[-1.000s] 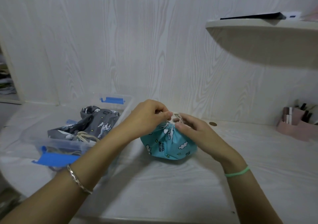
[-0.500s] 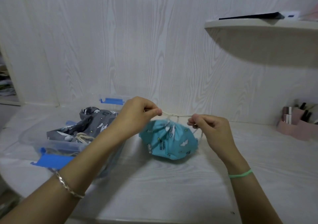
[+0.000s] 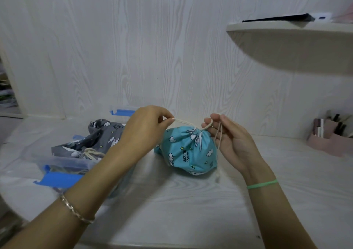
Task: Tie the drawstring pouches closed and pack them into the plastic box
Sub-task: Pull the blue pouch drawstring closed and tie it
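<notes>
Table (image 3: 191, 201): white wood look, fills the lower part of the frame.
Wall (image 3: 133, 48): same white wood look, behind everything.
Shelf (image 3: 286, 44): upper right of the frame, with a flat black thing (image 3: 277, 18) lying on top.
Pink holder (image 3: 332, 141): far right, by the wall. It holds small things, too tiny to tell what.
In the way: the left arm crosses in front of the box and hides its right side. The left hand hides a bit of the blue pouch's upper left side.
Box (image 3: 63, 162): clear plastic, at the left of the frame on the table, open at the top. One blue clip (image 3: 59, 179) is at the near end and one (image 3: 122, 112) at the far end.
In the box: a grey pouch (image 3: 103, 139) with white animals on it, its cream cord bunched at the near end.
Blue pouch (image 3: 189, 149): middle of the frame, on the table, just right of the box and not in it. Its top is bunched tight.
String (image 3: 183, 122): cream, runs out of the blue pouch's top to both sides. Two ends hang down in front of the right palm.
Left hand (image 3: 145, 130): thumb and a finger pinch the string, up and left of the pouch top. A bracelet (image 3: 76, 210) is on the wrist.
Right hand (image 3: 233, 139): right of the pouch, palm facing the camera. The string loops over a finger and the fingertips hold it. The other fingers are loosely bent. A green band (image 3: 262, 184) is on the wrist.
</notes>
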The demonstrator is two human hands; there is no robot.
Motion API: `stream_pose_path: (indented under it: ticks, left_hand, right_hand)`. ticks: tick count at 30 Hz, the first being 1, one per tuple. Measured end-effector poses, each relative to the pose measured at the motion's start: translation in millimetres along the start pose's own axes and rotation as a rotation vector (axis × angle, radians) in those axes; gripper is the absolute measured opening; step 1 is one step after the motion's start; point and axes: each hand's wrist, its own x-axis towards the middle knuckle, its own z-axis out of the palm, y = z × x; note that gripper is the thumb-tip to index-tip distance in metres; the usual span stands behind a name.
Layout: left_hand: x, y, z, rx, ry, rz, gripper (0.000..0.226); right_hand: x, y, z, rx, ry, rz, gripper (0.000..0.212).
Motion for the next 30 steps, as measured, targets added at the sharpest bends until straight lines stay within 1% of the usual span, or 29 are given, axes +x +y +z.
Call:
stream_pose_path:
  ticks: [3, 6, 7, 8, 9, 11, 12, 13, 14, 16, 18, 21, 22, 23, 25, 27, 29, 30]
  left_hand:
    - [-2.2, 1.5, 1.9, -0.194, 0.013, -0.077, 0.011]
    - [-1.1, 4.2, 6.5, -0.508, -0.019, -0.175, 0.012]
    - [0.1, 4.5, 8.4, -0.605, -0.028, -0.21, 0.013]
    - [1.3, 5.0, 10.1, -0.698, -0.039, -0.241, 0.015]
    - [2.2, 5.7, 11.7, -0.784, -0.052, -0.267, 0.016]
    - [2.6, 8.1, 14.7, -0.914, -0.092, -0.296, 0.019]
    - [2.2, 9.4, 15.6, -0.953, -0.112, -0.303, 0.019]
    - [1.2, 10.7, 16.8, -0.974, -0.133, -0.307, 0.019]
    - [-0.2, 12.3, 18.2, -0.98, -0.15, -0.308, 0.019]
    - [-2.8, 14.6, 21.3, -0.974, -0.181, -0.301, 0.018]
    - [-5.1, 16.1, 25.4, -0.96, -0.221, -0.298, 0.018]
    - [-7.2, 14.7, 30.3, -0.961, -0.251, -0.302, 0.017]
    - [-7.8, 12.9, 32.0, -0.95, -0.235, -0.29, 0.017]
    - [-8.8, 11.2, 34.0, -0.911, -0.198, -0.259, 0.017]
    - [-11.1, 7.0, 36.6, -0.738, -0.084, -0.159, 0.016]
    - [-13.1, 6.0, 36.1, -0.557, 0.051, -0.056, 0.013]
    - [-12.3, 7.4, 32.1, -0.52, 0.125, 0.007, 0.011]
    - [-10.0, 8.1, 31.1, -0.554, 0.111, 0.022, 0.011]
  right_hand:
    - [3.6, 3.6, 6.3, -0.109, 0.049, 0.009, 0.021]
    - [4.0, 6.5, 3.4, -0.193, 0.008, 0.046, 0.017]
    - [2.9, 6.1, 2.2, -0.264, -0.014, 0.053, 0.016]
    - [2.1, 5.0, 0.8, -0.393, -0.029, 0.047, 0.016]
    - [2.3, 3.4, -0.4, -0.592, -0.018, 0.021, 0.016]
    - [4.7, 0.3, -2.1, -1.063, 0.09, -0.088, 0.014]
    - [6.0, -0.2, -2.1, -1.214, 0.145, -0.148, 0.014]
    - [7.2, -0.5, -0.6, -1.269, 0.196, -0.196, 0.015]
    - [8.3, -0.1, 1.3, -1.251, 0.237, -0.236, 0.017]
    - [12.2, 1.5, 5.8, -1.133, 0.3, -0.292, 0.02]
    - [15.4, 2.8, 13.3, -0.953, 0.289, -0.266, 0.022]
    - [15.7, 1.3, 28.1, -0.549, 0.143, -0.049, 0.024]
    - [14.6, -0.3, 31.9, -0.436, 0.09, 0.017, 0.022]
    - [13.6, -2.2, 34.2, -0.383, 0.043, 0.063, 0.02]
    - [13.0, -2.9, 36.5, -0.461, -0.031, 0.099, 0.019]
    - [13.8, -1.2, 35.6, -0.588, -0.053, 0.1, 0.019]
    - [13.2, -0.5, 35.2, -0.656, -0.084, 0.129, 0.017]
    - [11.8, -0.4, 35.5, -0.7, -0.13, 0.143, 0.016]
